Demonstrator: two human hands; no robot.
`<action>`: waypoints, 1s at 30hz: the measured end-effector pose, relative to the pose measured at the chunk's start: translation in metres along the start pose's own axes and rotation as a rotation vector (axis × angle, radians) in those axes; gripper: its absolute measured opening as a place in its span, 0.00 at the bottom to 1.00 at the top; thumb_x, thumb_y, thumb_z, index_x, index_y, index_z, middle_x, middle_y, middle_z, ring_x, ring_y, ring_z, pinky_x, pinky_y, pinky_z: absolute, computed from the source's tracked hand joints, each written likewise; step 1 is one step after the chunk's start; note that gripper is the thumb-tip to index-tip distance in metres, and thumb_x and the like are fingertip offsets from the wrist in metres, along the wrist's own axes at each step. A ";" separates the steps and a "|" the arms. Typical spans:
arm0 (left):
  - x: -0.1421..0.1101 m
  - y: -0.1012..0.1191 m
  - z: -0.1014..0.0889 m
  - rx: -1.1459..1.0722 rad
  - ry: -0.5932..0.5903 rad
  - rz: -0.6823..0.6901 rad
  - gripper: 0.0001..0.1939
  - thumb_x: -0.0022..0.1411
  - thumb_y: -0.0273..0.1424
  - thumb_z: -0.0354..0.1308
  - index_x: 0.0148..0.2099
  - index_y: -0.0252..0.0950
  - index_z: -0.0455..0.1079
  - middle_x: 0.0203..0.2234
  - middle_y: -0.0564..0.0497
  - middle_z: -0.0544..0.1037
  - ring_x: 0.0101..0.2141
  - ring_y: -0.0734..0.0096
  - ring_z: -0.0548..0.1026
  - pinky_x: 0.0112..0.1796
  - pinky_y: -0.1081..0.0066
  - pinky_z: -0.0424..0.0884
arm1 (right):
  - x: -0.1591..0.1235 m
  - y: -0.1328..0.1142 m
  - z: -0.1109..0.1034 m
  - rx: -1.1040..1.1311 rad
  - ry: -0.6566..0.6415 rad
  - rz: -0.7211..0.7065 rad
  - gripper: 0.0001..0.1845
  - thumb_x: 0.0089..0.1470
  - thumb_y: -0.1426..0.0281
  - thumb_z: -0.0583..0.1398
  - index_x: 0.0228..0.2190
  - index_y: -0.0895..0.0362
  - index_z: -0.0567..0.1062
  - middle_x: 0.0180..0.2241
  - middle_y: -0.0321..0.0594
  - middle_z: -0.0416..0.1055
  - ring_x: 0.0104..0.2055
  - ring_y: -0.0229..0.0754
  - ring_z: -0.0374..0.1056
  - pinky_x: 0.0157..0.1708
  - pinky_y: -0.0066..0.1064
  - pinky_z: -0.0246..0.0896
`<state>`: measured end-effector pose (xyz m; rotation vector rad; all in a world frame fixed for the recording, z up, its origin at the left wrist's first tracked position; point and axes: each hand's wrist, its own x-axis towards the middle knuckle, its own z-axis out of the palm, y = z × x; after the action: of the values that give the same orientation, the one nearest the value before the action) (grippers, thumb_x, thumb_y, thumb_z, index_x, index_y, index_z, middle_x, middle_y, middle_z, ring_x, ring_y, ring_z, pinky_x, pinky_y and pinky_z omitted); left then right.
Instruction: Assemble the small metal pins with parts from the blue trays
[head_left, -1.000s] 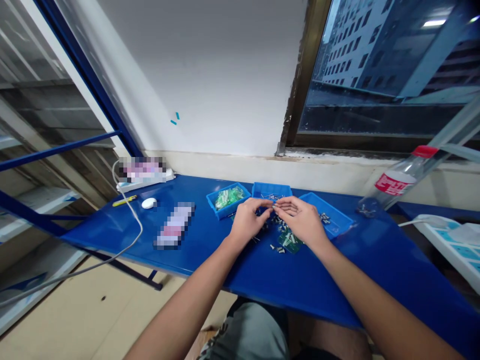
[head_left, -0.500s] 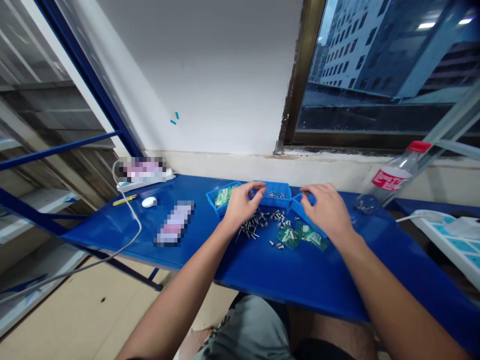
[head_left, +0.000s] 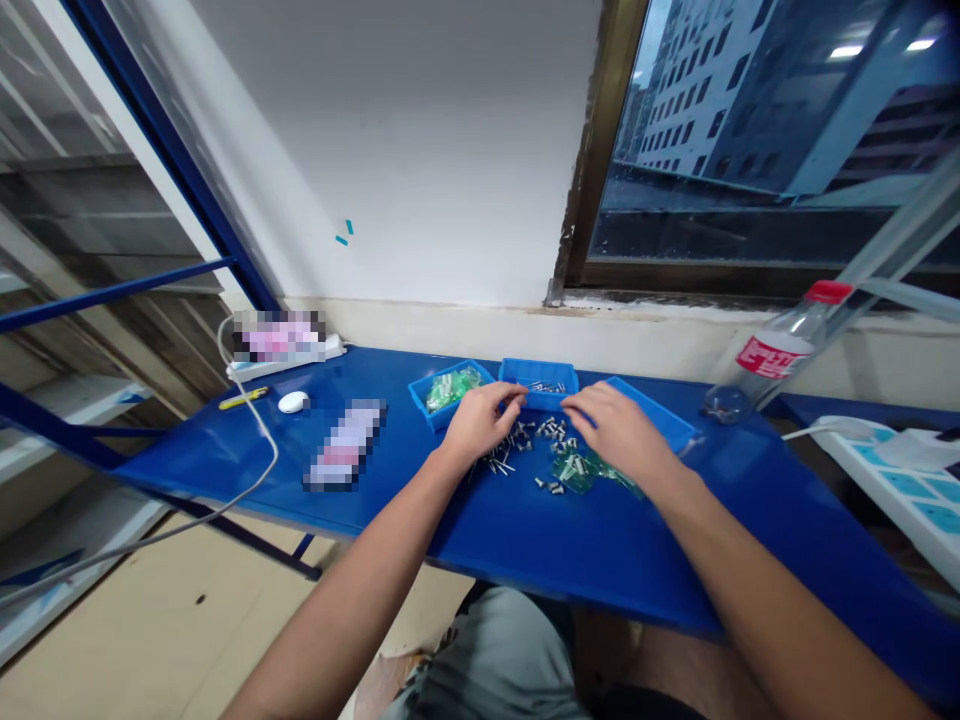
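Observation:
My left hand point(head_left: 481, 420) hovers over the near edge of the middle blue bin, thumb and fingertips pinched together; anything between them is too small to make out. Below it lies a heap of thin metal pins point(head_left: 501, 462). My right hand point(head_left: 615, 428) is beside the right blue bin point(head_left: 667, 425), fingers drawn together and pointing left above short metal screws point(head_left: 553, 430); what they hold is hidden. Green plastic bags point(head_left: 574, 472) with metal pieces lie under the right wrist. The middle blue bin point(head_left: 540, 374) contains thin pins.
A left blue bin point(head_left: 431, 418) contains green-wrapped pieces. Further left are a blurred phone-shaped item point(head_left: 346, 445), a white oval object point(head_left: 293, 402) and a yellow cutter point(head_left: 243, 398). A red-capped bottle point(head_left: 772, 355) leans at the right, near a white power strip point(head_left: 885, 470).
My hands were together, then parted, the right one going over the right bin. Now the right hand has come back left and lower to the screws; the left has dropped slightly.

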<state>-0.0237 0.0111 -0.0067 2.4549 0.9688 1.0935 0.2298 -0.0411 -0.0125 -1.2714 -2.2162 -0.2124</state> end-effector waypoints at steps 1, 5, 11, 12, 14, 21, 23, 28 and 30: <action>0.000 0.000 0.001 0.009 -0.016 0.007 0.13 0.72 0.29 0.56 0.52 0.36 0.79 0.43 0.46 0.85 0.37 0.65 0.82 0.41 0.67 0.76 | 0.001 -0.006 0.007 0.038 -0.050 -0.050 0.13 0.68 0.73 0.56 0.45 0.54 0.80 0.44 0.45 0.81 0.47 0.52 0.73 0.50 0.43 0.68; -0.001 -0.002 0.007 0.032 -0.058 -0.002 0.12 0.71 0.30 0.56 0.50 0.35 0.79 0.41 0.46 0.85 0.35 0.64 0.81 0.40 0.68 0.75 | 0.003 -0.022 0.028 0.063 -0.114 -0.090 0.11 0.67 0.72 0.59 0.47 0.55 0.80 0.45 0.46 0.81 0.51 0.53 0.72 0.53 0.45 0.69; 0.000 -0.006 0.010 0.057 -0.087 -0.009 0.12 0.71 0.30 0.56 0.50 0.35 0.79 0.39 0.46 0.85 0.33 0.65 0.79 0.39 0.68 0.73 | 0.009 -0.022 0.037 0.048 -0.163 -0.076 0.09 0.65 0.75 0.60 0.39 0.54 0.82 0.38 0.45 0.81 0.46 0.52 0.73 0.48 0.43 0.70; 0.000 -0.007 0.010 0.059 -0.092 -0.007 0.12 0.71 0.30 0.56 0.50 0.35 0.79 0.39 0.46 0.85 0.33 0.65 0.79 0.39 0.68 0.73 | 0.009 -0.022 0.037 0.048 -0.149 -0.063 0.09 0.64 0.75 0.61 0.39 0.54 0.82 0.38 0.45 0.81 0.46 0.53 0.73 0.47 0.43 0.71; 0.000 -0.006 0.009 0.063 -0.098 -0.002 0.11 0.71 0.30 0.56 0.50 0.35 0.79 0.40 0.46 0.85 0.34 0.65 0.80 0.39 0.68 0.73 | 0.009 -0.022 0.036 0.070 -0.099 -0.038 0.07 0.63 0.75 0.62 0.38 0.54 0.81 0.39 0.45 0.81 0.47 0.53 0.73 0.48 0.43 0.70; -0.001 0.006 0.005 0.001 -0.145 0.095 0.14 0.74 0.32 0.53 0.52 0.36 0.78 0.44 0.45 0.85 0.43 0.61 0.82 0.46 0.66 0.74 | 0.008 -0.031 0.024 0.335 0.183 0.172 0.06 0.63 0.71 0.64 0.41 0.53 0.80 0.39 0.41 0.79 0.37 0.45 0.75 0.42 0.37 0.72; -0.002 0.010 0.006 -0.035 -0.145 0.129 0.15 0.71 0.28 0.53 0.53 0.35 0.78 0.45 0.44 0.84 0.43 0.62 0.82 0.47 0.65 0.75 | 0.007 -0.033 0.022 0.396 0.247 0.234 0.05 0.62 0.66 0.65 0.38 0.53 0.82 0.37 0.40 0.79 0.34 0.44 0.75 0.40 0.36 0.72; -0.001 0.013 0.010 -0.126 -0.112 0.080 0.17 0.69 0.29 0.58 0.57 0.35 0.77 0.44 0.45 0.85 0.36 0.65 0.81 0.40 0.69 0.77 | 0.008 -0.035 0.025 0.703 0.303 0.469 0.13 0.59 0.56 0.68 0.36 0.54 0.83 0.36 0.42 0.83 0.35 0.48 0.80 0.38 0.38 0.77; 0.000 0.012 0.011 -0.170 -0.076 0.025 0.14 0.71 0.33 0.58 0.54 0.35 0.79 0.44 0.45 0.86 0.35 0.66 0.82 0.39 0.69 0.77 | 0.008 -0.035 0.029 0.849 0.282 0.542 0.18 0.57 0.54 0.69 0.40 0.55 0.83 0.36 0.44 0.83 0.36 0.49 0.81 0.37 0.39 0.79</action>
<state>-0.0102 0.0028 -0.0084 2.3582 0.7902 1.0373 0.1865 -0.0421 -0.0270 -1.1727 -1.3808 0.6500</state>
